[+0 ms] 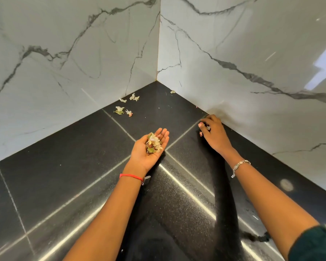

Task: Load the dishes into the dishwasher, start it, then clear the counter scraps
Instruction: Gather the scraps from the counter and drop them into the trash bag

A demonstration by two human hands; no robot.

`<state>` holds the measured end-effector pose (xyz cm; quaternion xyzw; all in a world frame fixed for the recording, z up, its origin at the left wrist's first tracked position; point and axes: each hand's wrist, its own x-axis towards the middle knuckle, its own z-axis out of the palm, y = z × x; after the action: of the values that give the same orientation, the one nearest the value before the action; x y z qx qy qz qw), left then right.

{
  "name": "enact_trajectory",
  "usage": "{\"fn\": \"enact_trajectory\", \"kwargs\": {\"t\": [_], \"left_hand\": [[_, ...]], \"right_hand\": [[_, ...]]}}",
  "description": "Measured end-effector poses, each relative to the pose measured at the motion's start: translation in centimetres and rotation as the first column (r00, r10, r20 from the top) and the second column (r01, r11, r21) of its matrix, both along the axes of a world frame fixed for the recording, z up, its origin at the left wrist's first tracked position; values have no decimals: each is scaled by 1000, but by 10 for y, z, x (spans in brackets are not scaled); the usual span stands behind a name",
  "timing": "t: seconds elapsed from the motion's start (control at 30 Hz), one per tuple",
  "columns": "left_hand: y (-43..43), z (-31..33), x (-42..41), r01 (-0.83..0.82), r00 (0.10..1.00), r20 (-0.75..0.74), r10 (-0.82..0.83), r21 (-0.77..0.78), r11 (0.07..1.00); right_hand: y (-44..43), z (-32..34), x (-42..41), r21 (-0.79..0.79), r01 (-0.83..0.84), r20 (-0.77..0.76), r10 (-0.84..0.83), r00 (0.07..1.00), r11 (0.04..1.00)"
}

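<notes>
The person is working the back corner of the black bench [64,166], where two marble walls meet. The left hand [139,150] lies palm up just over the bench. Its grip is fully open, with the fingers straight and slightly cupped, and it carries a small heap of gathered scraps [154,143]: pale peelings, green leaf, a touch of red. The right hand [214,132] is down at the foot of the right-hand wall [252,53] with its fingers curled. Its grip is closed to a pinch on a few pink bits [201,125], though I cannot tell how firmly.

The clearing looks roughly half done to me. Some loose scraps [119,110] lie scattered close to the left-hand wall [64,53], well apart from both hands. One pale piece [172,91] sits by the right wall near the corner. No dishwasher or dishes are in view from here.

To do this step well, I would lift the pink bits straight up rather than drag them. Then I would carry them low to the open palm and drop them onto the middle of the heap. The palm wants to be level and cupped, because the heap looks light and flaky and a tilt would likely spill it. Moving that palm nearer the scatter first would shorten each carry. Thin flakes on polished stone may resist a pinch, so nudging them into a clump first should help.
</notes>
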<state>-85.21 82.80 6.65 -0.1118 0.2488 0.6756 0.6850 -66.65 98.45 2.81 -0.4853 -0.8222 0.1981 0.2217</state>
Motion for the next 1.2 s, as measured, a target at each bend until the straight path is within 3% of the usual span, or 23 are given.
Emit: {"fn": "enact_trajectory", "kwargs": {"t": [0.13, 0.23, 0.33, 0.63, 0.73, 1.0, 1.07, 1.1, 1.17, 1.2], "left_hand": [[-4, 1, -1, -2, 1000, -3, 2, -7, 1000], [-6, 1, -2, -10, 1000, -3, 10, -14, 1000], [-7, 1, -3, -12, 1000, -6, 12, -18, 1000], [-9, 1, -3, -11, 1000, 8, 11, -10, 1000], [-12, 1, -4, -9, 1000, 0, 9, -17, 1000], [-13, 0, 1, -7, 1000, -8, 7, -27, 1000], [-12, -1, 2, -7, 1000, -6, 7, -32, 999], [-13, -1, 2, -9, 1000, -2, 9, -34, 999], [-13, -2, 3, -8, 1000, -4, 8, -34, 999], [-13, -3, 3, -7, 1000, -14, 7, -35, 999]], "right_hand": [[-8, 2, 10, 87, 176, -141, -162, 977, 981], [-9, -1, 11, -9, 190, 2, -190, 982, 982], [-15, -3, 0, -83, 140, 120, -129, 984, 987], [-41, -5, -29, -49, -82, 290, 92, 952, 995], [-49, -2, -22, -108, -101, 286, 128, 950, 989], [-80, 10, -7, 213, -148, 230, 98, 968, 966], [-82, 11, -10, 209, -87, 100, 67, 993, 974], [-82, 15, -14, 145, 17, -46, -11, 999, 989], [-82, 25, -25, -144, 223, -385, -262, 885, 964], [-84, 31, -32, -327, 224, -494, -368, 787, 918]]}}
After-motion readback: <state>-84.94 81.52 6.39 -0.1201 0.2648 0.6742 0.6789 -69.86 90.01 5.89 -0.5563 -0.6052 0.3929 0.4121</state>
